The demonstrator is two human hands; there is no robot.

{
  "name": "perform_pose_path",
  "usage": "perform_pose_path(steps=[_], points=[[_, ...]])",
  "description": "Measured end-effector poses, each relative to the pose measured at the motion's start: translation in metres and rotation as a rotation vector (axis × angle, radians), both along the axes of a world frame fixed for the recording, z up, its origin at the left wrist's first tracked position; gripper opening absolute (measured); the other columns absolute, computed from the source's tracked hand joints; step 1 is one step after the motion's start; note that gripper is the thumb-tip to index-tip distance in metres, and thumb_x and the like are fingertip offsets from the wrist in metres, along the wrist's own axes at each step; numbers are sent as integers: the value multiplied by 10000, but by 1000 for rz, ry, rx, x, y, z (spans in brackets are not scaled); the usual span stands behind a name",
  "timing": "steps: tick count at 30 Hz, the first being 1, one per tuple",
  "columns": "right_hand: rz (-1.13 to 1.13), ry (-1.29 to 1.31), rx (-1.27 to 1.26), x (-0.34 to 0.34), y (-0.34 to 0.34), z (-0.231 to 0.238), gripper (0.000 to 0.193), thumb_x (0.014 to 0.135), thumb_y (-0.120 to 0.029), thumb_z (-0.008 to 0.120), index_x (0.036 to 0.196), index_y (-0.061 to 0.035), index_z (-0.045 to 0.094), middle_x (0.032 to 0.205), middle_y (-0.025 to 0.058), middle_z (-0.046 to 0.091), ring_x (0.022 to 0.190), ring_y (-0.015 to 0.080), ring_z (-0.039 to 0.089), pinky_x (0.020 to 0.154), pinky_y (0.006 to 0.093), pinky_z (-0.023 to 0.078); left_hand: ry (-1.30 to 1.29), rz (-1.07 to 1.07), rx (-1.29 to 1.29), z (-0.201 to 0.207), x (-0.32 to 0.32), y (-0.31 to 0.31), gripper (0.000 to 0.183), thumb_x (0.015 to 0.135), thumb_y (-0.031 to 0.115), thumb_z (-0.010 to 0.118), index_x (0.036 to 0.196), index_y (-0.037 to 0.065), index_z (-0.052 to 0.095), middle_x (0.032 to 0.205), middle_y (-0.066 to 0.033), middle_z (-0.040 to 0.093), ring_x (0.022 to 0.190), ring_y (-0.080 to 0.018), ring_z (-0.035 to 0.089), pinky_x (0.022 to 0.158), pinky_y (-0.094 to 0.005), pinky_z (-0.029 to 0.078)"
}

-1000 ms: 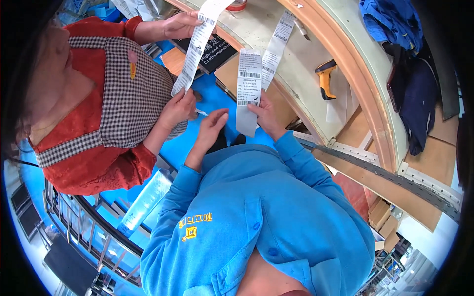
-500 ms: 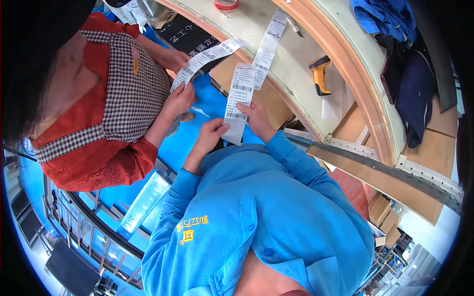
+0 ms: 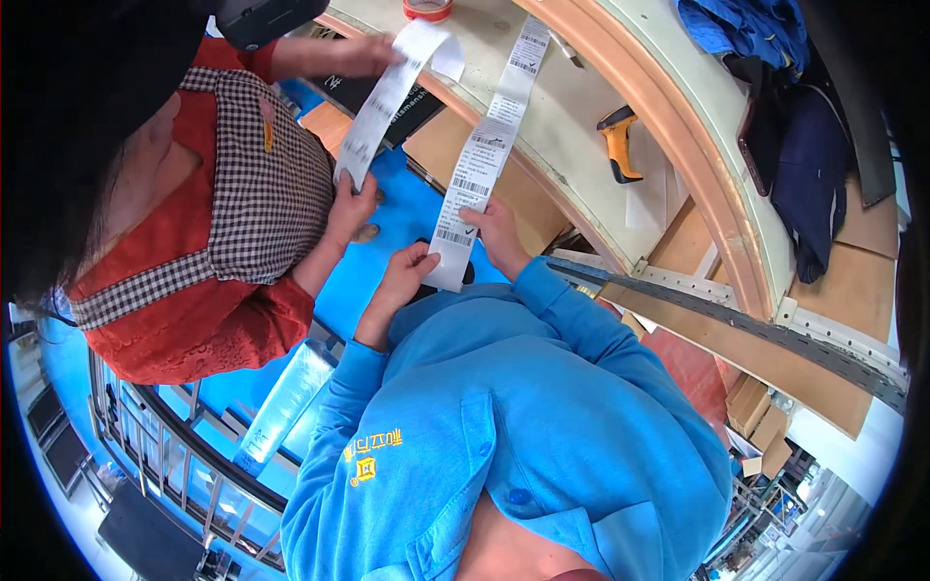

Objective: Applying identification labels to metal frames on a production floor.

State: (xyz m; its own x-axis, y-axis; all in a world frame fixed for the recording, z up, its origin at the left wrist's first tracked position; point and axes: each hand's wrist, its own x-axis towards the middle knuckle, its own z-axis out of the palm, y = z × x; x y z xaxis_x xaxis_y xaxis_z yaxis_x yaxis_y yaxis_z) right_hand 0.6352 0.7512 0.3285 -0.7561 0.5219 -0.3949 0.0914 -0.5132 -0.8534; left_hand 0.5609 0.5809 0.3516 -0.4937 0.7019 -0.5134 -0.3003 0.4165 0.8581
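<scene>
A long white strip of printed labels (image 3: pixel 472 181) runs from my two hands up to the cream-topped, curved table. My left hand (image 3: pixel 402 279) pinches the strip's lower left edge between thumb and fingers. On the opposite edge, a little higher, my right hand (image 3: pixel 498 235) grips the same strip. Barcodes and handwritten tick marks show along it. To my left, a person in a checked apron holds another label strip (image 3: pixel 373 116), which curls over at its upper end. That person's lower hand (image 3: pixel 351 208) grips its bottom; the upper hand (image 3: pixel 373 56) is near the curl and blurred.
A yellow and black handheld scanner (image 3: pixel 619 145) lies on the table's cream top, right of the strip. Red tape (image 3: pixel 427 10) sits at the far edge. Blue and dark clothes (image 3: pixel 804 174) hang at the right. A perforated metal rail (image 3: pixel 727 320) crosses near my right elbow.
My strip has shifted down and slightly left, now lying in one line toward the table. The other person's upper hand has risen, and their strip now stands more steeply and curls over.
</scene>
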Motion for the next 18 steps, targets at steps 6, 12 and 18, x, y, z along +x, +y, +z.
perform_pose_path(steps=[6,12,18], points=[[-5,-5,-25,-3,0,2,300,769,16,564,1068,20,556,976,134,638,825,204,617,728,277,498,-17,-8,2,-3,-3,-1,149,864,91,534,943,-1,621,840,-38,613,754,-94,514,714,-195,417],[18,-2,-11,-2,2,1,297,771,22,557,1068,17,558,974,135,638,826,203,617,732,283,501,-36,-13,-16,0,-3,1,153,864,99,535,943,1,622,842,-41,614,751,-99,516,712,-196,419],[26,-7,5,-1,-1,10,294,778,26,548,1071,13,558,974,132,638,826,198,617,734,286,502,-19,-2,-33,2,0,-1,147,864,104,537,930,5,623,829,-39,609,739,-99,511,701,-197,419]])
